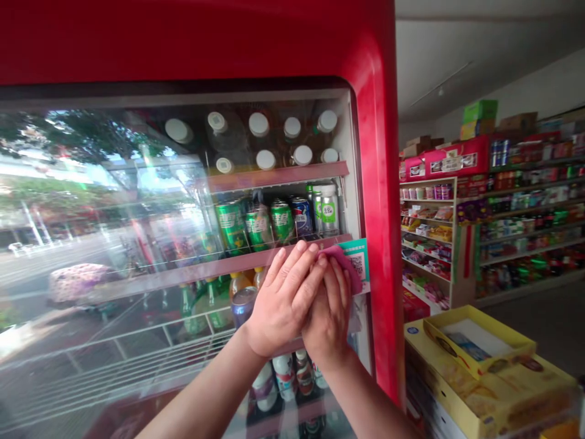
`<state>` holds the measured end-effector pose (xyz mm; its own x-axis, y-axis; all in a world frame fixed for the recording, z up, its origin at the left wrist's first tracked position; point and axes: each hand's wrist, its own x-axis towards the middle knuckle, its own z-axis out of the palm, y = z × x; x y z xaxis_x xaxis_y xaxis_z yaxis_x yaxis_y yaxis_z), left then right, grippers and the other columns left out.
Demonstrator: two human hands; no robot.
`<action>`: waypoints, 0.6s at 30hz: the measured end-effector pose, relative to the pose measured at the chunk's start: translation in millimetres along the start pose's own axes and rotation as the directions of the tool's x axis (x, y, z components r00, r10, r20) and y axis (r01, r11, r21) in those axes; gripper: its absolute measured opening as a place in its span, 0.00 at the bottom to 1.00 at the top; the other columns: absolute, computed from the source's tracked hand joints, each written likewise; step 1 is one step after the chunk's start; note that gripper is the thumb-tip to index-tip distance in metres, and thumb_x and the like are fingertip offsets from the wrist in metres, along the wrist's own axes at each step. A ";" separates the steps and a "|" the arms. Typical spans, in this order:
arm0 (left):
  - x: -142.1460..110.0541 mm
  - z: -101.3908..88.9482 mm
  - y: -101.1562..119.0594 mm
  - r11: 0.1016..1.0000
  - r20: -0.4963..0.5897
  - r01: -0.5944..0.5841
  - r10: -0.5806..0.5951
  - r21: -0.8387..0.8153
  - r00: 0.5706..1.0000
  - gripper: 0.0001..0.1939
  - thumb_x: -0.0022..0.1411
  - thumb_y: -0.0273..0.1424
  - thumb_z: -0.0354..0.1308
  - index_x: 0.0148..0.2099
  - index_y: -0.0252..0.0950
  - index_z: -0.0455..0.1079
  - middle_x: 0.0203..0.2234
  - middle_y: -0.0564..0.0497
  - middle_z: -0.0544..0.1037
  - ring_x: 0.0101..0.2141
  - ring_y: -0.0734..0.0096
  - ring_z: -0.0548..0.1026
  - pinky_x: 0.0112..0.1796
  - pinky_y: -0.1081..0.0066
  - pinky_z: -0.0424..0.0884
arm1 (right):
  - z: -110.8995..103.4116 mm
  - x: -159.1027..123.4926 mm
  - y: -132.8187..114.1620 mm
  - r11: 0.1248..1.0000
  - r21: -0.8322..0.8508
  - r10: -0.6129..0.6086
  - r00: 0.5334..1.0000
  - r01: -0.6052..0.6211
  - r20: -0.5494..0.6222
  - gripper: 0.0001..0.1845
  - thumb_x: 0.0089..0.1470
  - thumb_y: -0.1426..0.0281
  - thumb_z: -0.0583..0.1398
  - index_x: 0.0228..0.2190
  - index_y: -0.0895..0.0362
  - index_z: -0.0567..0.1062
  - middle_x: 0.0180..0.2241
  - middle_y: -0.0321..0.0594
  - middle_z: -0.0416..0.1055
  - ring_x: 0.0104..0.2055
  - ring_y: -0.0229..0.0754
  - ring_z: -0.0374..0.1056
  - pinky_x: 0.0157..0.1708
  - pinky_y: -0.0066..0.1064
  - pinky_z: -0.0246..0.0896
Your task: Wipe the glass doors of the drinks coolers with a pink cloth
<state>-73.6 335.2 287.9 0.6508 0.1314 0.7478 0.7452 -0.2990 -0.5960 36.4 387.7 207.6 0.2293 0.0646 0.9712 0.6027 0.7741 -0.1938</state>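
**Our drinks cooler's shelves, and the shop shelving beside them**

On the upper shelf (278,178) we see white-capped bottles (265,137) standing in rows. On the lower shelf (183,271) we see green cans (281,221), a blue can (301,216) and a silver bottle (329,210) standing together. To the right, we see white shop shelving (425,244) lined with packaged snacks (427,235).

The cloth (342,266) is pink, the drinks cooler frame (380,183) glossy red, the cans (231,228) green with white lettering.
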 end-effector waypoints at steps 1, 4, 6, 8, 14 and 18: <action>-1.1 -2.8 0.3 1.000 0.006 0.021 -0.021 0.017 1.000 0.25 0.79 0.26 0.51 0.74 0.28 0.67 0.72 0.35 0.73 0.82 0.59 0.48 0.80 0.53 0.48 | -1.9 -1.6 -3.9 0.999 -0.033 0.036 0.999 -0.036 0.012 0.33 0.75 0.72 0.59 0.76 0.48 0.63 0.69 0.52 0.72 0.74 0.61 0.67 0.71 0.64 0.71; -8.6 -12.8 2.7 0.996 -0.001 0.088 -0.088 0.033 0.996 0.23 0.76 0.26 0.57 0.70 0.28 0.70 0.71 0.33 0.74 0.82 0.58 0.49 0.80 0.51 0.46 | -12.4 2.1 -16.7 0.984 -0.094 0.151 0.988 -0.151 -0.006 0.26 0.75 0.70 0.61 0.70 0.47 0.73 0.71 0.55 0.66 0.74 0.65 0.65 0.68 0.67 0.71; -18.8 -22.9 5.5 0.989 -0.013 0.148 -0.148 0.028 0.989 0.24 0.73 0.26 0.62 0.69 0.28 0.71 0.71 0.31 0.74 0.82 0.57 0.50 0.80 0.50 0.47 | -15.6 5.4 -24.5 0.965 -0.101 0.241 0.970 -0.244 -0.036 0.28 0.75 0.70 0.59 0.72 0.48 0.70 0.69 0.56 0.67 0.72 0.63 0.68 0.68 0.66 0.71; -34.5 -38.5 7.8 0.972 -0.029 0.233 -0.233 0.010 0.972 0.27 0.70 0.25 0.66 0.69 0.29 0.71 0.72 0.30 0.72 0.81 0.54 0.52 0.80 0.49 0.48 | -11.8 5.4 -31.6 0.944 -0.093 0.314 0.948 -0.317 -0.044 0.33 0.76 0.70 0.56 0.77 0.51 0.61 0.71 0.59 0.66 0.74 0.64 0.65 0.71 0.67 0.67; -101.2 -115.0 -9.7 0.871 -0.094 0.491 -0.490 -0.019 0.867 0.44 0.65 0.23 0.70 0.80 0.37 0.60 0.78 0.34 0.62 0.79 0.43 0.58 0.79 0.41 0.52 | 34.8 4.5 -69.9 0.921 -0.184 0.343 0.939 -0.343 -0.032 0.44 0.78 0.60 0.51 0.82 0.62 0.37 0.82 0.71 0.39 0.85 0.74 0.34 0.74 0.83 0.46; -123.8 -157.3 -38.5 0.819 -0.134 0.573 -0.565 0.025 0.814 0.50 0.64 0.23 0.71 0.83 0.41 0.55 0.81 0.36 0.57 0.80 0.39 0.56 0.78 0.37 0.53 | 66.1 17.3 -130.1 0.970 -0.182 0.176 0.982 -0.162 0.064 0.47 0.77 0.58 0.50 0.81 0.68 0.34 0.83 0.70 0.37 0.86 0.72 0.29 0.76 0.80 0.45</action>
<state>-205.7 181.8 264.2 0.0889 0.1495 0.9847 0.9871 -0.1455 -0.0670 -88.6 329.8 258.8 0.2826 0.2395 0.9289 0.6866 0.6258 -0.3702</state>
